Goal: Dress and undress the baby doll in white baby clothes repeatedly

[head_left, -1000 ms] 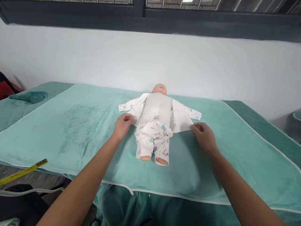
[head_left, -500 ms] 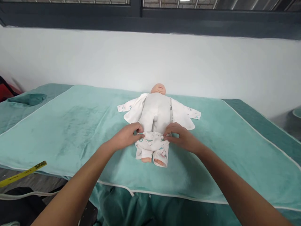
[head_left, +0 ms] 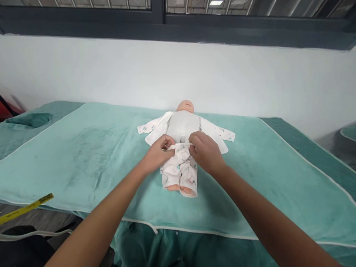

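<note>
The left forearm (head_left: 105, 215), at lower left, and right forearm (head_left: 258, 209), at lower right, are bare; the left hand (head_left: 158, 152) and right hand (head_left: 207, 152) likewise.

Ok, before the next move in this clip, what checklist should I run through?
1. Left hand pinching the trousers at the waistband: ok.
2. Right hand at the waistband's other side: ok.
3. Doll on its back: ok.
4. Jacket front out of the way: ok, spread to both sides.
5. Waistband above the gap between the legs: not ok, part of the gap shows above it.
6. Waistband level at the back: cannot tell, hidden.
</note>
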A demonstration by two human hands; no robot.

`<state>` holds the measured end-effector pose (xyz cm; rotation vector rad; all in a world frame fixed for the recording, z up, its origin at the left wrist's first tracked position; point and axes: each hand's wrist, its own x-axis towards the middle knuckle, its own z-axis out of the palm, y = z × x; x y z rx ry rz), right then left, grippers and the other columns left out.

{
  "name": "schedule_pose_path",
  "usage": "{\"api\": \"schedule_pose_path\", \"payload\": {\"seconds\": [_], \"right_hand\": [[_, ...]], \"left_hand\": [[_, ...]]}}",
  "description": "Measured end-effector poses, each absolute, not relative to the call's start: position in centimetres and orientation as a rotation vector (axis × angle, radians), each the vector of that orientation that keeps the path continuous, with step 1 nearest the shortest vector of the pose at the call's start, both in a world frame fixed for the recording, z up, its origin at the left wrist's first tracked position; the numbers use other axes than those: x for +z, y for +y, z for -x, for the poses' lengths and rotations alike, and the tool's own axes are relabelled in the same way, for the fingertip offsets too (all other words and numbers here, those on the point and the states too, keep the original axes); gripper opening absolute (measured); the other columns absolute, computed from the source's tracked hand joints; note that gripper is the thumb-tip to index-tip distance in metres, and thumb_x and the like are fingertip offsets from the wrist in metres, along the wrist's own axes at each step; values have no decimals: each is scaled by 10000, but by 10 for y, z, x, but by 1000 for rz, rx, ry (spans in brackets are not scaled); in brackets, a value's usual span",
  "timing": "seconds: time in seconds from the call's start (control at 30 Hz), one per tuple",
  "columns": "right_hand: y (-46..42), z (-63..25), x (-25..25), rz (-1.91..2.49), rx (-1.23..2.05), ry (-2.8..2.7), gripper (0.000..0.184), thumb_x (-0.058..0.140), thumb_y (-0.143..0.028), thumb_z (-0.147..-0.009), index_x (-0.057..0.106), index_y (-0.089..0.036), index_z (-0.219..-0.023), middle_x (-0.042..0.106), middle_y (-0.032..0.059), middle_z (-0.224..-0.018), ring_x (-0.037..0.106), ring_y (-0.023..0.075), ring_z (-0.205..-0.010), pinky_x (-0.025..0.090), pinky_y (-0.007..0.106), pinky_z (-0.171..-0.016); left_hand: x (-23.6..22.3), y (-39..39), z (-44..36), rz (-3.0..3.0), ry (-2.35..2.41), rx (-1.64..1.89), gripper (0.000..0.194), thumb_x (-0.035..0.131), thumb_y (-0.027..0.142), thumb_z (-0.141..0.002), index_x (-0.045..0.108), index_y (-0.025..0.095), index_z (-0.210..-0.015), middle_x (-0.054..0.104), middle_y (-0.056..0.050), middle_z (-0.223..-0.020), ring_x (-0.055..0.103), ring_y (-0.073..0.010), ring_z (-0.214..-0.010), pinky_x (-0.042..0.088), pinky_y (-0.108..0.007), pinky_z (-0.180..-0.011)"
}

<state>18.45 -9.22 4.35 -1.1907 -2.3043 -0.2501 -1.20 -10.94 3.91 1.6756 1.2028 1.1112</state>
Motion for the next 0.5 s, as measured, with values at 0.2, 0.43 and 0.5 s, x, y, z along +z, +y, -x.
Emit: {"api": "schedule_pose_path", "payload": {"seconds": [0.2,0.43,0.5], "right_hand": [[-72,-187,28,1308,-118,-2293,448,432,-37,-777,532,-146,-1200,541,168,-1318,478,292,-1225,434,430,-995],[-64,-206,21,1479,162,-2259,568,417,-69,-788,468,-106,-1352,418,186,-1481,426,323,-1347,420,494,-1061],[-62,-213,20,1493,309,-2223,658,429,-70,-771,384,-102,-1426,374,179,-1516,391,306,-1381,409,477,-1085]], "left_hand": [[50,-92,34,-1692,1174,812,226,650,383,-746,700,205,-876,636,-25,-786,552,-168,-690,402,-249,-571],[39,-87,65,-1752,1133,557,302,616,474,-792,644,207,-651,596,1,-668,494,-147,-610,347,-244,-554],[35,-87,65,-1809,1152,613,281,628,454,-788,629,211,-646,598,-3,-690,522,-160,-651,385,-252,-591]]}}
